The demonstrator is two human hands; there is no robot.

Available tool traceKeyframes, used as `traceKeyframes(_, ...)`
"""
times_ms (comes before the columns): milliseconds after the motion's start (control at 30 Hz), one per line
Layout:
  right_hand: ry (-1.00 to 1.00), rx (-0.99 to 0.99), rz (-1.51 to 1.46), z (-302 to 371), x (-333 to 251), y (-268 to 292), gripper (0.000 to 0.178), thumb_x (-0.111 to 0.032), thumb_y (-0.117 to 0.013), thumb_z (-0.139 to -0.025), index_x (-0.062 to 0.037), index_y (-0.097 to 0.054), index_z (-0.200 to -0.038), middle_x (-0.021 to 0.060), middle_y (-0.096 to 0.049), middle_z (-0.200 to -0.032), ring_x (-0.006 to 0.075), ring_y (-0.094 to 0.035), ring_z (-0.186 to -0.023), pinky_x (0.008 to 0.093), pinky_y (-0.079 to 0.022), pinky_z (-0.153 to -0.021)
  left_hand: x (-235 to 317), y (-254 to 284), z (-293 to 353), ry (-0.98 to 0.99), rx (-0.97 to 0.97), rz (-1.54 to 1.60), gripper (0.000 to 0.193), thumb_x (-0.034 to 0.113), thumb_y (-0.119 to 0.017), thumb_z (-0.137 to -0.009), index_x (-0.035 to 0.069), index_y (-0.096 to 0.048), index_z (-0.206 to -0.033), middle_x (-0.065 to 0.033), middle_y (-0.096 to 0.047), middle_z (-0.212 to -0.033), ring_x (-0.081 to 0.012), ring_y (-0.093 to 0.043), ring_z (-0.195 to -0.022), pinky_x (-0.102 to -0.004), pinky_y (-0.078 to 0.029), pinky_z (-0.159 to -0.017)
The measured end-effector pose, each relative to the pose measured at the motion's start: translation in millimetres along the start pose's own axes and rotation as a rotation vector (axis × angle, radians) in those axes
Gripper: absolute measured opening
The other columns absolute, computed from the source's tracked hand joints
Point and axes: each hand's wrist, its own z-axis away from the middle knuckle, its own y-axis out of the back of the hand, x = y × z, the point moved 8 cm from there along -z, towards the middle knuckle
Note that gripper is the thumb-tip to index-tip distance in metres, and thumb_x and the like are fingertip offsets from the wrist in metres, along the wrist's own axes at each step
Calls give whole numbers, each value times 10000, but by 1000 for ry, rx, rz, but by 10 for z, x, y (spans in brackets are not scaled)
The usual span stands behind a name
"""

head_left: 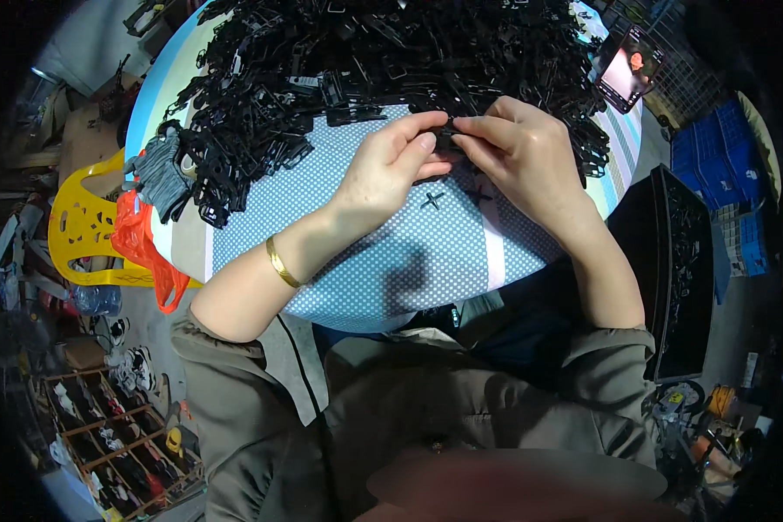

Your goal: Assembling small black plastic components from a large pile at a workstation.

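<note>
Both hands meet over the near edge of a large heap of small black plastic parts [383,52]. My left hand [387,170], with a gold bracelet [283,261] on its wrist, is closed with the thumb and forefinger close together. Facing it, my right hand [526,152] pinches with thumb and forefinger. A small black plastic part [446,130] shows between the fingertips of both hands; its exact shape is too dark and partly covered to make out. Below the fingers, a black cross-shaped piece [431,201] lies on the dotted blue tablecloth [322,252].
A grey cloth glove or rag [163,174] sits on the table's left edge, above a hanging red plastic bag [139,235] and a yellow chair [83,222]. A phone [628,70] stands far right. A large black container [679,270] and blue crates [722,152] are at the right.
</note>
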Motion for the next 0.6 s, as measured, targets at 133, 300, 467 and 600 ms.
traceKeyframes(133,12,22,25,17,14,21,153,-95,-697,-703,-22,-680,-837,70,-544,-648,184,-548,-528,274,-436,-480,43,-24,19,-7,-24,-20,371,111,-380,-949,-83,-351,-1263,-159,-520,-1134,-157,-581,-951,-260,-490,-866)
traceKeyframes(300,101,68,121,48,-128,11,143,-89,-702,-675,-32,-670,-802,55,-535,-644,190,-544,-569,281,-446,-493,75,-40,38,-1,-29,-32,372,104,-390,-945,-81,-352,-1265,-155,-513,-1145,-148,-574,-956,-250,-486,-866)
traceKeyframes(467,112,85,205,102,-234,-62,153,-82,-705,-650,-48,-663,-792,40,-536,-659,190,-533,-603,286,-453,-506,32,29,43,-108,101,-183,366,68,-430,-924,-68,-385,-1261,-144,-510,-1159,-133,-565,-951,-242,-487,-852)
traceKeyframes(600,120,121,191,118,-249,0,160,-75,-707,-647,-47,-661,-798,41,-536,-666,190,-532,-606,286,-450,-505,81,10,62,-95,61,-276,379,53,-469,-906,-68,-394,-1258,-140,-537,-1130,-139,-575,-943,-240,-490,-843)
